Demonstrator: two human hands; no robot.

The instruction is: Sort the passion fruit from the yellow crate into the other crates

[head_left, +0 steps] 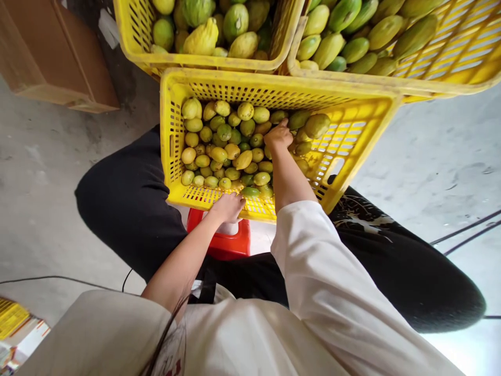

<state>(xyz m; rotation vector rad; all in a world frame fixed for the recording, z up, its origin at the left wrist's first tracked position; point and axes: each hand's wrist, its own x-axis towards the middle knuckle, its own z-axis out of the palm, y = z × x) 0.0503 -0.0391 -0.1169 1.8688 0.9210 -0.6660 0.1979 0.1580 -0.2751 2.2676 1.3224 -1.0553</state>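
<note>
A yellow plastic crate sits tilted between my knees, filled with several small yellow-green fruits. My left hand grips the crate's near rim, fingers curled over the edge. My right hand reaches into the crate with fingers closed among the fruits near the far right side; what it holds is hidden. Larger oval green fruits lie just beyond its fingertips.
Two more yellow crates stand behind, one with mixed green and yellow fruits, one with long green fruits. A red stool is under me. A brown cardboard box stands far left. Cables cross the concrete floor at right.
</note>
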